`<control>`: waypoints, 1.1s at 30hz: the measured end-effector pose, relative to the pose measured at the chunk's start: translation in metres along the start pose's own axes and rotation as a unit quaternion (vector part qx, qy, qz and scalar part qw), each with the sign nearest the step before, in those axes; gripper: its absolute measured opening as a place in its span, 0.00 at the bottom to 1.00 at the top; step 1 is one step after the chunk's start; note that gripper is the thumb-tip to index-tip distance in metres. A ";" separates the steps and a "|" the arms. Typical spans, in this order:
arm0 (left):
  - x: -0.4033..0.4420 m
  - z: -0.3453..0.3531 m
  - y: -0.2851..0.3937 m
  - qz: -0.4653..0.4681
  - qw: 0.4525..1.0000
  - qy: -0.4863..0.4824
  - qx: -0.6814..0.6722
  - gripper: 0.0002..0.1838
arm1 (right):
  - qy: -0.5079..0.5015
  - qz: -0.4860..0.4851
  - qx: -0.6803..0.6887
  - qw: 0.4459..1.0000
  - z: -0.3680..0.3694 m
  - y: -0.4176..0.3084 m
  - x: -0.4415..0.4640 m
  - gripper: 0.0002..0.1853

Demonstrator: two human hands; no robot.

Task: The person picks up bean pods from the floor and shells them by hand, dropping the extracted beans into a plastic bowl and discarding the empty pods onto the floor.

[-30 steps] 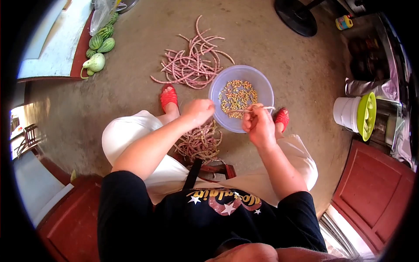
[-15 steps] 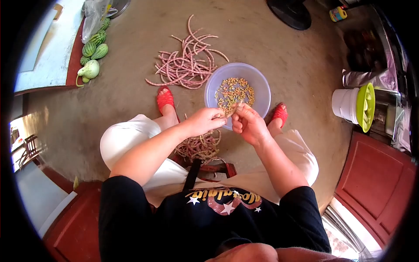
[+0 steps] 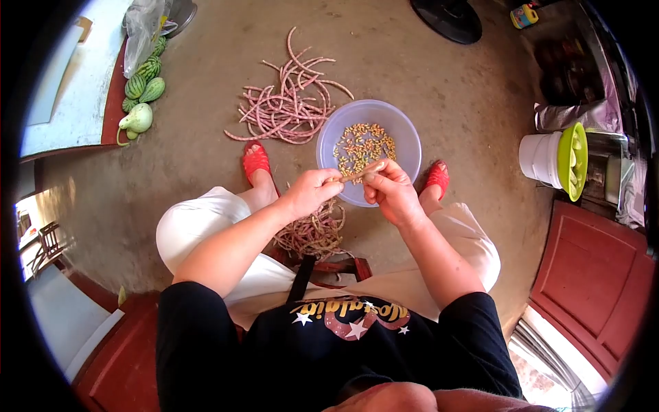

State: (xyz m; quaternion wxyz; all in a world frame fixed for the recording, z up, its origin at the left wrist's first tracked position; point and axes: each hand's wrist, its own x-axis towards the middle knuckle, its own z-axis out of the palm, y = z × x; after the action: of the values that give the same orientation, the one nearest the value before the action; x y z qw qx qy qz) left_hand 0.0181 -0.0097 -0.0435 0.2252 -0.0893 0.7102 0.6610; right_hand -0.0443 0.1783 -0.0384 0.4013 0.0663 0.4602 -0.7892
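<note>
My left hand (image 3: 312,192) pinches one end of a bean pod (image 3: 355,176). Closed on the other end is my right hand (image 3: 395,197), its thumb and fingers pressed together. The pod stretches between both hands over the near part of a pale purple basin (image 3: 416,141). Inside the basin lie many small yellowish and reddish beans (image 3: 365,143). Long pinkish bean pods (image 3: 288,106) are heaped on the floor beyond my left foot. Between my legs is a tangled pile of emptied-looking pods (image 3: 312,233), partly hidden by my left forearm.
Small striped watermelons (image 3: 136,86) and a pale gourd (image 3: 137,118) rest along the left edge. A white bucket (image 3: 539,158) with a green basin (image 3: 571,161) stands at the right, near a red cabinet door (image 3: 583,285). A black round base (image 3: 449,19) is at the back.
My hands have moved slightly apart, and more of the pod between them shows. The whole view has shifted a little.
</note>
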 end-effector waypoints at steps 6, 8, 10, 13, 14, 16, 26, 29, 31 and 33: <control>0.010 0.003 -0.030 -0.025 0.999 0.029 -0.018 0.12 | -0.004 -0.063 -0.173 0.983 0.013 0.002 -0.008 0.05; 0.009 0.002 -0.030 -0.049 0.997 0.023 -0.046 0.12 | -0.003 -0.062 -0.131 0.989 0.011 0.006 -0.008 0.06; 0.009 0.000 -0.023 -0.080 0.993 0.014 -0.087 0.10 | -0.005 -0.057 -0.132 0.990 0.013 0.008 -0.009 0.06; 0.008 0.000 -0.020 -0.143 0.963 0.037 -0.226 0.06 | -0.010 -0.059 -0.129 0.990 0.015 0.013 -0.011 0.06; 0.013 -0.008 -0.034 -0.124 0.960 0.088 -0.235 0.06 | -0.012 -0.067 -0.126 0.990 0.016 0.015 -0.011 0.05; 0.015 -0.027 -0.033 -0.146 0.951 0.095 -0.254 0.06 | -0.020 -0.063 -0.136 0.988 0.025 0.007 -0.015 0.05; 0.000 0.008 -0.011 0.049 0.974 -0.013 0.222 0.09 | -0.051 0.137 -0.355 0.923 0.006 0.011 -0.006 0.03; -0.002 0.003 -0.017 0.136 0.915 -0.039 0.378 0.08 | -0.094 0.084 -0.444 0.887 0.010 0.010 -0.008 0.07; -0.008 0.006 -0.018 0.206 0.870 -0.079 0.440 0.07 | -0.133 -0.046 -0.589 0.795 0.002 0.024 -0.010 0.09; -0.011 0.010 -0.019 0.169 0.841 -0.130 0.498 0.07 | -0.141 -0.088 -0.650 0.742 -0.010 0.049 -0.011 0.08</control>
State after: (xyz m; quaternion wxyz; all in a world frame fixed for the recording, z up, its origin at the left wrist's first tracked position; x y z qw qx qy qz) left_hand 0.0377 -0.0034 -0.0565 0.2144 0.2434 0.9118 0.2519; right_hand -0.0057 0.1795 -0.0718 0.3359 -0.3635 0.8033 -0.3312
